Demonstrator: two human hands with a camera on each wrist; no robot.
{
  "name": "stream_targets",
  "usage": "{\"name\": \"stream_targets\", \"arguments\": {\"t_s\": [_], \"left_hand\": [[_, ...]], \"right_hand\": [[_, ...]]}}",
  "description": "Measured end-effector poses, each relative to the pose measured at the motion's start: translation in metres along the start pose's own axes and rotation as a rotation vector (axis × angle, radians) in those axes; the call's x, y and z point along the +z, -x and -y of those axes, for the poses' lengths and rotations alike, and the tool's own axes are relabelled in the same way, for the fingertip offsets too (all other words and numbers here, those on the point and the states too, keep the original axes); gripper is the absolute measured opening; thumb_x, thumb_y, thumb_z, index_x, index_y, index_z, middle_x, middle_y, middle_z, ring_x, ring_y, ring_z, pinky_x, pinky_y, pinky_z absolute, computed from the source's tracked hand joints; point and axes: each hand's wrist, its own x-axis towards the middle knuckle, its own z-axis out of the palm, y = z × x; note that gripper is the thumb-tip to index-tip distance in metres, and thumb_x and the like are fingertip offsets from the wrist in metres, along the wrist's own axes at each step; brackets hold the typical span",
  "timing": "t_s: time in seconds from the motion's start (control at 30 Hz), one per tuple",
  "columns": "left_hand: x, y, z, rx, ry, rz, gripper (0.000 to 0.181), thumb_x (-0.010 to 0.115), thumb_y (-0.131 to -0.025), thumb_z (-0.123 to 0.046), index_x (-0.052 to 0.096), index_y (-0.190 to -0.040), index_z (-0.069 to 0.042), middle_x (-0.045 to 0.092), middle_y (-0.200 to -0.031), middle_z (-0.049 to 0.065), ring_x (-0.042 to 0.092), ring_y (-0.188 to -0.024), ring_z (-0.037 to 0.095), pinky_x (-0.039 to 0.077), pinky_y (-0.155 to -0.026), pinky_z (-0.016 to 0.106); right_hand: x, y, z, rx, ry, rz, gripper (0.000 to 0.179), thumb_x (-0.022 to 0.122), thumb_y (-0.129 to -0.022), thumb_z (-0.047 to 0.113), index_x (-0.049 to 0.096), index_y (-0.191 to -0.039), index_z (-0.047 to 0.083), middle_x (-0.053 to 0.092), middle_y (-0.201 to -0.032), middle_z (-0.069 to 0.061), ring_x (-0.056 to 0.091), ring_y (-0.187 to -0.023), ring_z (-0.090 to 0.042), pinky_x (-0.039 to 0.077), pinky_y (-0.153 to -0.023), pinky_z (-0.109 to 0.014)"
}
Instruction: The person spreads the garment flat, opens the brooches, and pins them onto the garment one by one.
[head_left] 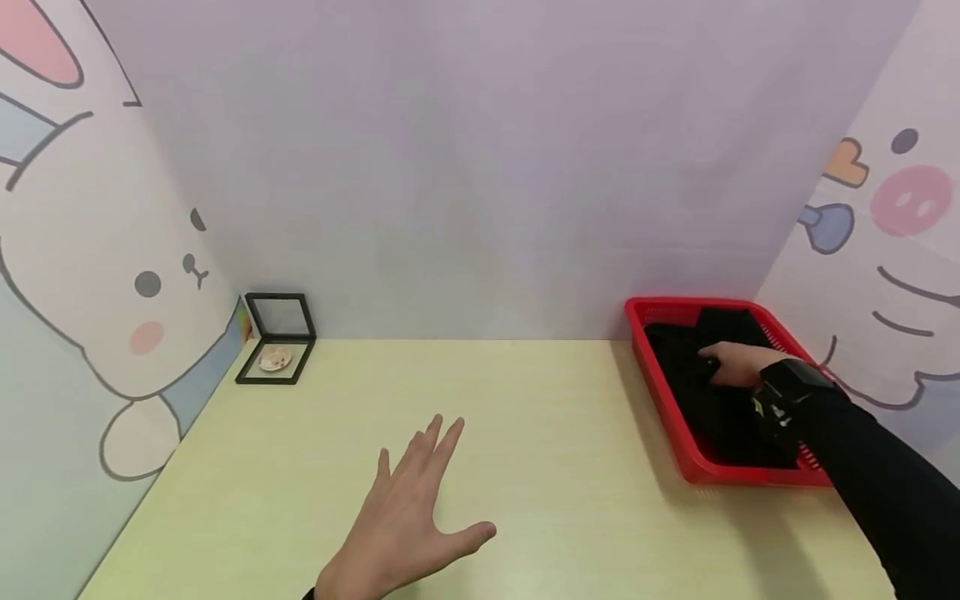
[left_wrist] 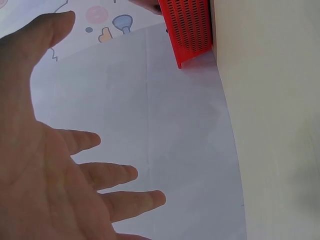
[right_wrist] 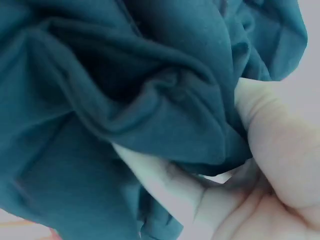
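A red plastic basket [head_left: 678, 425] stands at the right of the table with dark cloth [head_left: 697, 417] bunched inside it. My right hand [head_left: 735, 364] reaches into the basket and grips a fold of that cloth. In the right wrist view the cloth [right_wrist: 165, 110] looks dark teal, and its folds lie between the thumb and fingers; some fingertips are hidden under it. My left hand [head_left: 401, 521] hovers above the front middle of the table, fingers spread, holding nothing. The left wrist view shows its palm [left_wrist: 45, 185] with nothing against it.
At the back left a small black-framed case [head_left: 267, 381] lies with its lid raised, holding a round pale item [head_left: 275, 358]. A pale yellow tabletop [head_left: 480, 417] runs to a plain back wall [head_left: 465, 183]. Cartoon-printed walls [head_left: 82, 275] flank both sides.
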Motion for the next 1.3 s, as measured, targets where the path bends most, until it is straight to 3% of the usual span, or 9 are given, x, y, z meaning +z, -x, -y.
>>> {"name": "stream_targets", "arguments": {"t_s": [0.1,0.3,0.4,0.63,0.7,0.83,0.93,1.07,1.3], "left_hand": [[0.001,0.001,0.0,-0.002,0.007,-0.002,0.107,0.065,-0.081,-0.08,0.013,-0.165,-0.041,0.024,-0.172,-0.004,0.035,-0.154,0.03,0.018,-0.122,0.071],[0.0,0.002,0.0,0.005,-0.009,-0.005,0.107,0.064,-0.082,-0.081,0.012,-0.166,-0.04,0.025,-0.171,-0.002,0.036,-0.153,0.032,0.019,-0.121,0.072],[0.0,0.002,-0.001,0.004,-0.009,-0.004,0.106,0.064,-0.082,-0.08,0.013,-0.166,-0.04,0.026,-0.171,-0.002,0.036,-0.153,0.032,0.018,-0.121,0.072],[0.0,0.002,-0.001,-0.004,-0.009,-0.008,0.106,0.066,-0.082,-0.079,0.014,-0.166,-0.04,0.027,-0.171,-0.002,0.036,-0.153,0.032,0.018,-0.122,0.071],[0.001,0.003,-0.001,-0.009,-0.01,-0.008,0.106,0.066,-0.082,-0.079,0.013,-0.165,-0.041,0.027,-0.171,-0.002,0.036,-0.154,0.031,0.018,-0.122,0.071],[0.004,0.003,-0.001,-0.008,-0.004,-0.011,0.105,0.066,-0.082,-0.078,0.016,-0.166,-0.039,0.028,-0.17,-0.002,0.035,-0.154,0.031,0.017,-0.122,0.071],[0.004,0.002,-0.001,-0.004,-0.003,-0.013,0.105,0.068,-0.081,-0.077,0.018,-0.166,-0.038,0.028,-0.17,-0.002,0.035,-0.154,0.031,0.017,-0.122,0.071],[0.005,0.002,0.0,0.004,-0.016,-0.01,0.105,0.069,-0.081,-0.076,0.017,-0.165,-0.041,0.03,-0.17,-0.003,0.036,-0.154,0.031,0.019,-0.121,0.072],[0.008,0.002,0.002,0.005,-0.013,0.002,0.102,0.073,-0.08,-0.071,0.024,-0.164,-0.039,0.034,-0.168,-0.002,0.037,-0.153,0.032,0.019,-0.12,0.073]], "right_hand": [[-0.017,0.012,0.014,0.025,-0.038,-0.031,0.056,0.063,-0.093,-0.001,0.041,-0.139,-0.026,0.042,-0.135,-0.051,0.056,-0.092,-0.035,0.053,-0.061,-0.037],[-0.042,0.023,0.023,-0.019,0.025,-0.143,0.05,0.065,-0.093,-0.001,0.048,-0.134,-0.025,0.054,-0.127,-0.046,0.061,-0.09,-0.034,0.055,-0.073,-0.044],[-0.051,0.027,0.023,-0.006,0.004,-0.19,0.049,0.065,-0.093,-0.001,0.049,-0.133,-0.024,0.056,-0.124,-0.044,0.062,-0.09,-0.034,0.056,-0.069,-0.044],[-0.078,0.035,0.032,-0.025,0.013,-0.323,0.045,0.067,-0.091,0.0,0.056,-0.131,-0.019,0.058,-0.123,-0.044,0.063,-0.104,-0.052,0.055,-0.074,-0.048],[-0.086,0.039,0.038,0.006,-0.001,-0.334,0.044,0.066,-0.093,0.003,0.056,-0.131,-0.018,0.061,-0.118,-0.042,0.064,-0.1,-0.052,0.056,-0.073,-0.051],[-0.1,0.043,0.052,0.025,0.02,-0.381,0.04,0.069,-0.093,0.007,0.062,-0.127,-0.014,0.07,-0.097,-0.027,0.063,-0.076,-0.031,0.052,-0.07,-0.045],[-0.108,0.046,0.064,0.014,0.014,-0.406,0.039,0.069,-0.094,0.007,0.063,-0.128,-0.012,0.069,-0.097,-0.023,0.056,-0.073,-0.024,0.047,-0.068,-0.04],[-0.115,0.05,0.081,-0.011,0.018,-0.439,0.039,0.07,-0.093,0.006,0.064,-0.128,-0.01,0.068,-0.109,-0.03,0.061,-0.085,-0.03,0.049,-0.072,-0.043],[-0.118,0.052,0.12,-0.077,0.074,-0.462,0.039,0.07,-0.092,0.005,0.066,-0.13,-0.004,0.066,-0.125,-0.034,0.064,-0.111,-0.046,0.052,-0.089,-0.059]]}}
